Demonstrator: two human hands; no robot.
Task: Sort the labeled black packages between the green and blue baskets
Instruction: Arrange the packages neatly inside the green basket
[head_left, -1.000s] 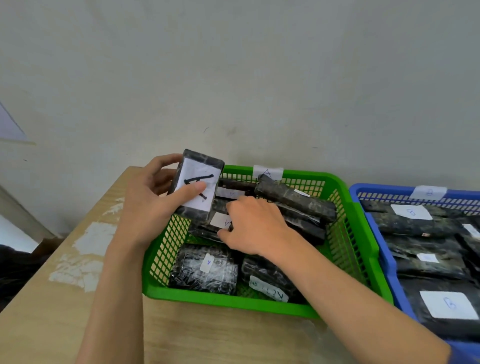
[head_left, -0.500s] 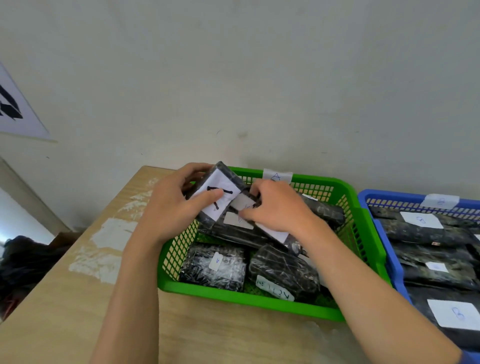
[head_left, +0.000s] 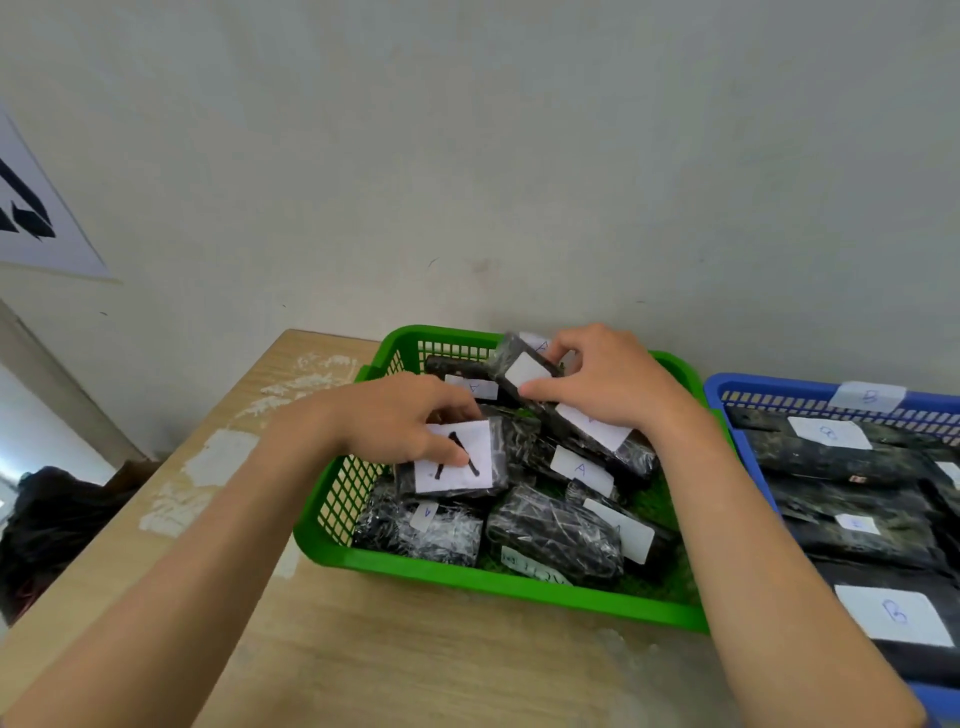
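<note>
A green basket (head_left: 493, 582) on the wooden table holds several black wrapped packages with white labels marked A. My left hand (head_left: 400, 421) grips a black package with a big hand-drawn A label (head_left: 457, 462), low inside the basket on top of the others. My right hand (head_left: 608, 379) grips a long black package (head_left: 524, 371) near the basket's back, tilted up at its far end. At the right stands a blue basket (head_left: 727, 387) with black packages labeled B (head_left: 893, 613).
The wooden table (head_left: 389, 665) has bare room in front of and left of the green basket, with white worn patches (head_left: 218, 457). A pale wall rises right behind both baskets. A dark bag (head_left: 52, 519) sits past the table's left edge.
My left hand has lowered the big-A package from above the basket's left rim down onto the pile. My right hand has lifted a long package at the basket's back. The view has swung left.
</note>
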